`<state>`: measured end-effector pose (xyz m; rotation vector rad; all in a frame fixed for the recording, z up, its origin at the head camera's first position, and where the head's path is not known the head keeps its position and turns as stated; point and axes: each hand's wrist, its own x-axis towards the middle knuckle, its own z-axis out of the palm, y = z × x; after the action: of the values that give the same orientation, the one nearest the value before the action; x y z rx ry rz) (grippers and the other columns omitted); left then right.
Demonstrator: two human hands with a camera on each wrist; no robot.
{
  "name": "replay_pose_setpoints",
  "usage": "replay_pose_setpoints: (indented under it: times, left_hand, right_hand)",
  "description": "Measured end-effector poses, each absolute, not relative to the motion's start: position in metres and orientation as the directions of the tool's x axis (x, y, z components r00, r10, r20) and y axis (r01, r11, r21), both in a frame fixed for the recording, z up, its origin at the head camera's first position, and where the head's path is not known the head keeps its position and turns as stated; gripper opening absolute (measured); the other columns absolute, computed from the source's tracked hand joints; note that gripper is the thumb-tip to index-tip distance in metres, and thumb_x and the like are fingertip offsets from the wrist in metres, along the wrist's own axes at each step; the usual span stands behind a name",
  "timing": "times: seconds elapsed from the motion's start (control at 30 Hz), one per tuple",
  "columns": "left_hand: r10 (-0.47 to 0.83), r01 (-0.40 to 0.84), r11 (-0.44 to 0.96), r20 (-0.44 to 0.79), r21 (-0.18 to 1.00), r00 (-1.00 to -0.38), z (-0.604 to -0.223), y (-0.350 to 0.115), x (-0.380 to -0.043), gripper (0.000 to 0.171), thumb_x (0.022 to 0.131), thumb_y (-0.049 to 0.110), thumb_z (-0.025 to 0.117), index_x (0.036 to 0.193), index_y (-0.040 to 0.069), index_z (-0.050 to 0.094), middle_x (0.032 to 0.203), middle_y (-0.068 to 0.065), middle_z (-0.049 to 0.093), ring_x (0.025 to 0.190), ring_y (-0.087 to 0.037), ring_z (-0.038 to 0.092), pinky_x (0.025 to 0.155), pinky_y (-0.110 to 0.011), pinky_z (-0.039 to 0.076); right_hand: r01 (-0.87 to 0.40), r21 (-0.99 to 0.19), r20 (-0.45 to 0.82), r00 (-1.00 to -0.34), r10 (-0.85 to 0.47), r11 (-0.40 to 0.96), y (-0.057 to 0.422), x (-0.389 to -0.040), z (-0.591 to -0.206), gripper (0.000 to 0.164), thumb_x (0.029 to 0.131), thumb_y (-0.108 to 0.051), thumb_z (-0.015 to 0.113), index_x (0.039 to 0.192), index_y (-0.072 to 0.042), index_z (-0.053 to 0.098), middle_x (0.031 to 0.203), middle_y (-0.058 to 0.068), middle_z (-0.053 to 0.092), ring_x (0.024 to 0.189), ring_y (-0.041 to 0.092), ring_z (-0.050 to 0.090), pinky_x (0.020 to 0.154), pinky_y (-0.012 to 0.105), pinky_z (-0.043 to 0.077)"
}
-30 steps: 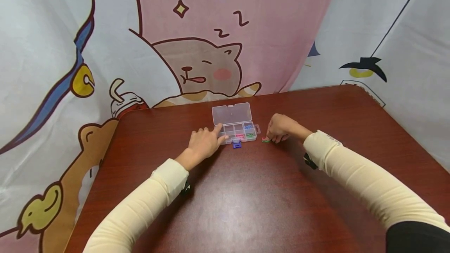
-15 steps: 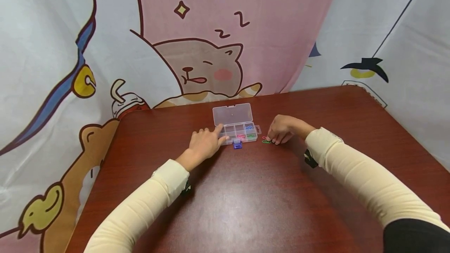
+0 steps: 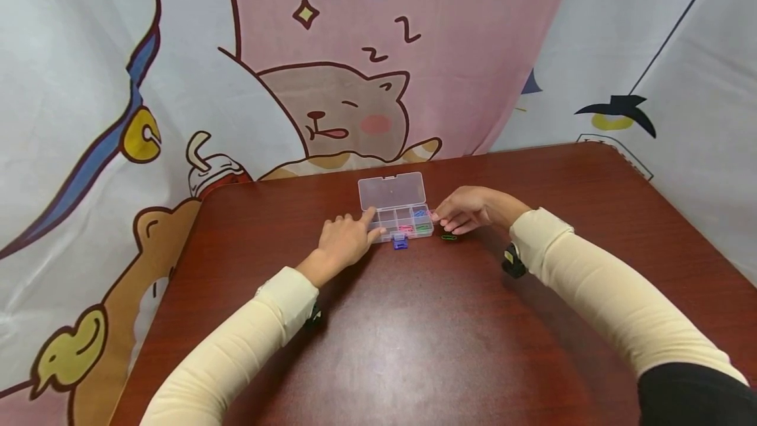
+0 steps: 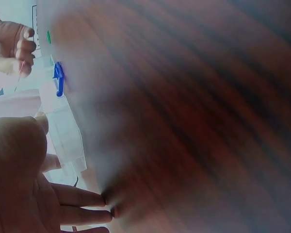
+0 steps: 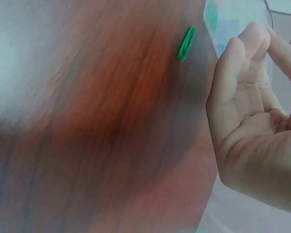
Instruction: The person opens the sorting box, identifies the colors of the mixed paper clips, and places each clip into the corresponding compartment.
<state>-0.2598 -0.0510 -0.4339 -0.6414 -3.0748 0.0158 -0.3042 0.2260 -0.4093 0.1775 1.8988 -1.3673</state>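
Observation:
A clear plastic compartment box (image 3: 387, 223) stands with its lid (image 3: 392, 192) raised. My left hand (image 3: 343, 242) touches its left end with thumb and forefinger stretched out; the other fingers (image 4: 82, 196) lie straight on the table in the left wrist view. Beside the box's right end, my right hand (image 3: 467, 208) pinches a pink-red paper clip (image 4: 21, 70) between thumb and fingertips. Below that hand a green paper clip (image 3: 449, 237) lies on the table. Pink clips (image 3: 405, 229), green clips (image 3: 422, 228) and blue clips (image 3: 419, 213) sit in separate compartments.
A blue latch (image 3: 400, 242) hangs at the front of the box. The brown wooden table (image 3: 390, 334) reaches back to a cartoon-printed cloth (image 3: 461, 51), which also hangs along both sides.
My right hand has picked up the pink-red paper clip beside the green one and moved it up and left to the box's right end. The left hand stays in place.

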Motion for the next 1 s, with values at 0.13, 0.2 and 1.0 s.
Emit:
replay_pose_setpoints:
  times: [0.13,0.2,1.0]
  left_hand:
    - [0.395,0.395,0.919,-0.012,0.001,-0.919,-0.433,-0.051,-0.26,0.059,0.091,0.06,0.027,0.138,0.026,0.032,0.098,-0.018,0.059,0.086,-0.032,0.055,0.071,-0.047,0.04]
    - [0.395,0.395,0.919,-0.014,0.001,-0.919,-0.432,-0.051,-0.26,0.059,0.091,0.06,0.027,0.138,0.025,0.032,0.099,-0.018,0.059,0.087,-0.032,0.055,0.072,-0.047,0.04]
    - [0.39,0.391,0.92,-0.03,-0.01,-0.92,-0.433,-0.05,-0.26,0.059,0.09,0.061,0.026,0.137,0.025,0.032,0.1,-0.019,0.059,0.087,-0.033,0.056,0.072,-0.046,0.041]
  right_hand:
    - [0.486,-0.772,-0.624,-0.702,-0.343,0.409,0.211,-0.305,-0.403,0.037,0.079,-0.018,0.07,0.108,0.004,0.059,0.073,0.006,0.061,0.063,0.016,0.058,0.069,0.034,0.049]
    - [0.471,-0.781,-0.613,-0.704,-0.359,0.411,0.205,-0.306,-0.401,0.038,0.08,-0.017,0.069,0.109,0.004,0.059,0.073,0.006,0.061,0.063,0.016,0.058,0.068,0.033,0.049]
    - [0.398,-0.793,-0.578,-0.731,-0.363,0.461,0.189,-0.304,-0.399,0.034,0.081,-0.014,0.067,0.108,0.005,0.06,0.077,0.008,0.063,0.065,0.016,0.061,0.065,0.033,0.05]
